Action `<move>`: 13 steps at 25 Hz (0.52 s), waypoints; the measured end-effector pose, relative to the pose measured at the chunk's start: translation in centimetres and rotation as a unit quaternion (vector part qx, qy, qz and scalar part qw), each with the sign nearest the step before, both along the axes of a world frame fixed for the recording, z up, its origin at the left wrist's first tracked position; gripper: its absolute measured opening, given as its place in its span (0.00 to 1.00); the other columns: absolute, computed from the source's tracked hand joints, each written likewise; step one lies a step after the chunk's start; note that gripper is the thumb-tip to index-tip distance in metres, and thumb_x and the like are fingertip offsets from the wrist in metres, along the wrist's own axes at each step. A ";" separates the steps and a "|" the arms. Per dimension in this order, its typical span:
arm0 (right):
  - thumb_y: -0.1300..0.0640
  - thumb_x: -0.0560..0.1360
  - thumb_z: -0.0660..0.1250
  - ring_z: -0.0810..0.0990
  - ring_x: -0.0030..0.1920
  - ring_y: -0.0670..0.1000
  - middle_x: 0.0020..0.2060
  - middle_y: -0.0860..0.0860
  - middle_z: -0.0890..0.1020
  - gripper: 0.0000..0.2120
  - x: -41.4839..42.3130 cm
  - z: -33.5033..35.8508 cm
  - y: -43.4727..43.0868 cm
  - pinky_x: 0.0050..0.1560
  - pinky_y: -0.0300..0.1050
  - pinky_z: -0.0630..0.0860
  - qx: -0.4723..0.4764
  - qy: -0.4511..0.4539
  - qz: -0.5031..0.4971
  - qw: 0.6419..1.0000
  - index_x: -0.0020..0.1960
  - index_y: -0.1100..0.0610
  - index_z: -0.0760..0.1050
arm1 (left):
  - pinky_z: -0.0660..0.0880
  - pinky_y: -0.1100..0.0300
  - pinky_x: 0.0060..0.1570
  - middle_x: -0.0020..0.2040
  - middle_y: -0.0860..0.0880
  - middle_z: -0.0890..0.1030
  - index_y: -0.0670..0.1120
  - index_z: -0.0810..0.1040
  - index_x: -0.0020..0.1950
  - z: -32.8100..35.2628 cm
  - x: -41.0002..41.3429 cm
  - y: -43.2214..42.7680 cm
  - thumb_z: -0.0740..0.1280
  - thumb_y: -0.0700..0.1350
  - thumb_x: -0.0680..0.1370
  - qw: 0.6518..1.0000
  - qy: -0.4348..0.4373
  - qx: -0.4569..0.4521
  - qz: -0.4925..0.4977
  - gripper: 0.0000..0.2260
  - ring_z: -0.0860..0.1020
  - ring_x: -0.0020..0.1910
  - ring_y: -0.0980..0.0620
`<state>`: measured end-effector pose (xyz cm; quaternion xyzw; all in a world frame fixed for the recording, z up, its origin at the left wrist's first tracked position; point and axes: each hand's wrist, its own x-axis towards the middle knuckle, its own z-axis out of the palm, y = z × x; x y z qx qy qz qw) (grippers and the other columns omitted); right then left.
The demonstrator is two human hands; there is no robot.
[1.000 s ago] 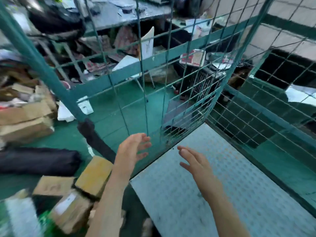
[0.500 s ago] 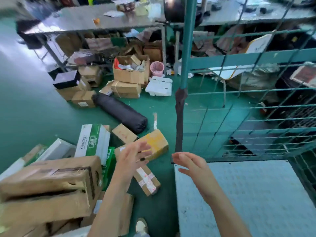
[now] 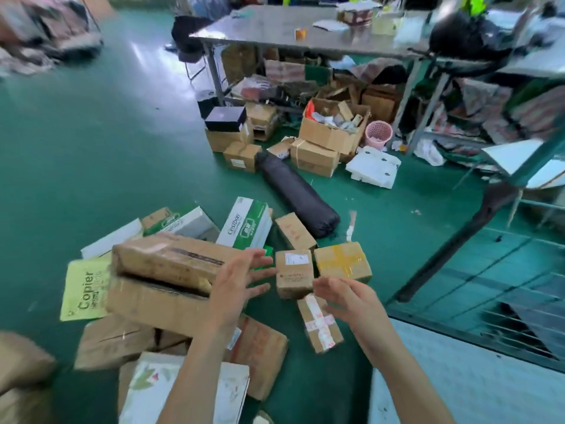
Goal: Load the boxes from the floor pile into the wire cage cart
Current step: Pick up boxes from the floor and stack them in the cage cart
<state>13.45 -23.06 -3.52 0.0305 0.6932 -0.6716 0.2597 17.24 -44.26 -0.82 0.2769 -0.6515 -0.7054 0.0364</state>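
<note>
Forearms extended; left grip [image 3: 241,289] and right grip [image 3: 351,298], fingers apart and empty, palms facing, flank a small brown white-labelled cardboard box [image 3: 294,273] on the floor; green wire cage cart [image 3: 477,335] right of the box.

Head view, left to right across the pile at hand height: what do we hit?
Yellow Copier sheet → long brown box → left hand → small labelled box → yellow-taped box → wire cage cart.

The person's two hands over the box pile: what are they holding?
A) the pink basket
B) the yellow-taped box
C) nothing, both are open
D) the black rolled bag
C: the left hand and right hand hover near the small labelled box with fingers spread, gripping nothing.
</note>
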 end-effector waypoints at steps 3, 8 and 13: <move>0.54 0.83 0.63 0.84 0.56 0.45 0.53 0.47 0.87 0.11 1.6 -1.4 -5.8 0.56 0.45 0.80 0.019 0.001 0.053 0.998 0.57 0.54 0.83 | 0.79 0.45 0.56 0.53 0.43 0.86 0.44 0.82 0.56 -1.0 2.9 -6.4 0.58 0.50 0.85 0.999 -0.012 0.021 0.034 0.15 0.84 0.52 0.45; 0.55 0.83 0.63 0.85 0.55 0.47 0.51 0.47 0.87 0.11 3.4 -4.4 -12.3 0.56 0.47 0.81 0.067 -0.055 0.101 0.991 0.55 0.55 0.84 | 0.80 0.48 0.53 0.51 0.42 0.86 0.42 0.81 0.56 -5.3 8.4 -14.1 0.58 0.51 0.85 0.987 -0.048 0.080 0.130 0.17 0.85 0.51 0.44; 0.56 0.83 0.63 0.85 0.54 0.47 0.48 0.46 0.88 0.10 2.6 -11.5 -18.8 0.60 0.53 0.80 0.142 -0.084 0.180 0.970 0.54 0.54 0.83 | 0.80 0.52 0.49 0.50 0.45 0.86 0.45 0.81 0.54 -14.8 9.9 -16.7 0.58 0.53 0.86 0.973 -0.151 0.065 0.165 0.16 0.85 0.47 0.50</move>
